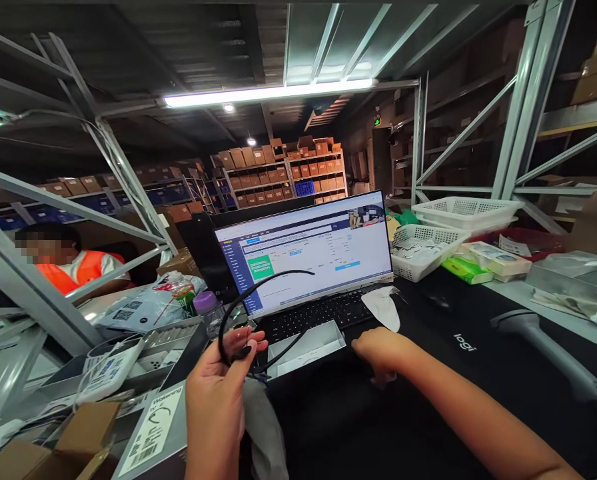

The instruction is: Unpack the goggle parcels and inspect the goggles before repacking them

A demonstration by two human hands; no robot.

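My left hand (223, 380) is closed on a thin black curved band (226, 320), which loops up in front of the monitor and back down toward an open white box (308, 353). That shallow box lies just in front of the black keyboard (308, 317). To its right, my right hand (381, 353) hangs low over the black desk mat (338, 427), its fingers bent down and mostly hidden. A white mask-like piece (382, 308) lies just beyond this hand. Below the left hand, a grey cloth-like thing (263, 427) is partly covered by the wrist.
A lit monitor (308, 260) stands behind the keyboard. On the right are a scanner (543, 347) and white baskets (418, 257). At left are a purple-capped bottle (206, 307), a printed box (153, 433) and a cardboard box (86, 433). A person in an orange vest (86, 270) sits beyond metal posts.
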